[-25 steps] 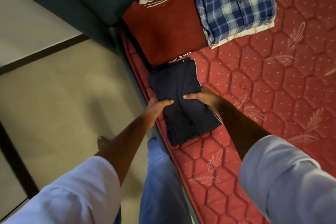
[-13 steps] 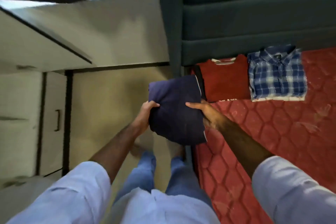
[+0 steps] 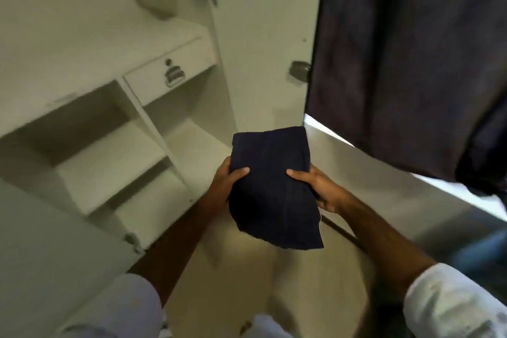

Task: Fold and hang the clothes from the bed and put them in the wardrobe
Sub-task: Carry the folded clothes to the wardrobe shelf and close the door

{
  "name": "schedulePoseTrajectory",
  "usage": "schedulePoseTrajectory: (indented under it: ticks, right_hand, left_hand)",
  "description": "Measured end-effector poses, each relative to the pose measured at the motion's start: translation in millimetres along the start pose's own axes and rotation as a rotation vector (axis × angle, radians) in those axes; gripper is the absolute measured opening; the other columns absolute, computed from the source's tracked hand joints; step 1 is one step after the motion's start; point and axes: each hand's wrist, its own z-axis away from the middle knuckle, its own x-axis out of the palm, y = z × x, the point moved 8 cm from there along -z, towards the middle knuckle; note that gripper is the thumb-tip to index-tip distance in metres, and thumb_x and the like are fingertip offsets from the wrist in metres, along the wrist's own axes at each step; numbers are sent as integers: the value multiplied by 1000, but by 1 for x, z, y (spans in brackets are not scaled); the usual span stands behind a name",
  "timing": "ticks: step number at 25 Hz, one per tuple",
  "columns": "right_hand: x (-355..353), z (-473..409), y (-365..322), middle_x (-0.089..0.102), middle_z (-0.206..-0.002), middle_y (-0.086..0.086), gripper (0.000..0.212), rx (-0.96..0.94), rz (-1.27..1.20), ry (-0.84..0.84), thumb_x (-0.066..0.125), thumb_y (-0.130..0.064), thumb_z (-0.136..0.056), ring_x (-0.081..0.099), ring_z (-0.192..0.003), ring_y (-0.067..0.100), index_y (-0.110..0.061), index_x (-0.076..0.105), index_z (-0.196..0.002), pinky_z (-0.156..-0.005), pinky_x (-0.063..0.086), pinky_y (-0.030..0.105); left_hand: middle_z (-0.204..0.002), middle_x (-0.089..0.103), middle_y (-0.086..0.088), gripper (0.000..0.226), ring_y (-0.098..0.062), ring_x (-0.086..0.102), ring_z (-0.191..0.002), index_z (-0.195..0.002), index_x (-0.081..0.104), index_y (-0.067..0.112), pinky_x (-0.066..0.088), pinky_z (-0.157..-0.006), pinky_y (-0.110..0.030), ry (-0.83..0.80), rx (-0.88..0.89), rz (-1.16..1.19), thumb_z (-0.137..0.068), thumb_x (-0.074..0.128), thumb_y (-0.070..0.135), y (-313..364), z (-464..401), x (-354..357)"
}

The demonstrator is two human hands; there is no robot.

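We hold the folded dark garment (image 3: pixel 274 189) before the open wardrobe (image 3: pixel 115 162).

Our left hand (image 3: pixel 225 184) and right hand (image 3: pixel 318 189) each pinch a side edge, thumbs on top, near the white shelves.

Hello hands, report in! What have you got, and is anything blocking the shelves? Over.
Left hand and right hand both gripping folded navy garment. Held before open wardrobe shelves. Nothing in the way.
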Motion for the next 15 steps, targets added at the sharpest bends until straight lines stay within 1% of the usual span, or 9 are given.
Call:
schedulePoseTrajectory:
  ticks: [2,4,6,7,9,11,13,15]
  right_hand:
    - [61,-53,-46,65,-137,3,56,-43,73,-86,68,-19,-94,66,-120,21,-23,46,-145,-96,57,36]
    - [104,-90,-87,64,-137,1,58,-93,129,-159,69,-21,-93,66,-121,20,-23,45,-146,-99,56,37]
    - [152,-129,-129,66,-135,1,54,-116,177,-235,68,-21,-95,66,-120,20,-23,47,-144,-98,56,36]
    - [172,-150,-150,67,-133,1,50,-125,198,-259,67,-20,-95,67,-118,19,-23,49,-142,-98,57,36]
    - [206,-190,-193,72,-124,0,41,-146,235,-310,67,-21,-96,70,-114,20,-22,56,-135,-95,58,35]
    - [236,-233,-234,75,-119,1,36,-152,279,-360,67,-23,-95,72,-109,20,-20,60,-131,-90,59,33]
    - [263,-280,-274,76,-116,3,34,-139,317,-422,67,-25,-96,73,-105,20,-18,63,-129,-83,60,31]
    - [287,-324,-308,77,-113,4,31,-112,374,-470,68,-26,-95,75,-99,19,-17,66,-125,-78,61,30]
  left_hand:
    - [-135,65,5,60,-18,64,-121,-144,50,25,51,-106,-46,131,92,27,-89,73,30,44,-14,-71]
    - [-134,66,5,54,-18,64,-121,-144,50,26,52,-103,-42,169,151,41,-93,70,25,80,-25,-113]
    - [-133,66,6,53,-18,64,-121,-143,50,26,52,-103,-40,231,230,57,-94,69,24,118,-39,-160]
    - [-134,66,6,55,-17,64,-122,-144,49,26,52,-103,-39,262,271,57,-93,71,26,137,-46,-180]
    - [-137,63,7,67,-14,62,-123,-147,45,28,51,-103,-35,325,335,18,-86,73,35,174,-65,-217]
    - [-138,61,8,76,-12,62,-122,-148,44,29,51,-103,-33,387,368,-11,-80,74,43,208,-89,-249]
    - [-137,62,7,78,-13,62,-122,-147,45,28,51,-104,-35,450,396,-10,-77,75,46,235,-120,-284]
    - [-136,62,6,72,-14,63,-122,-147,45,27,51,-105,-36,492,418,1,-83,74,42,262,-149,-310]
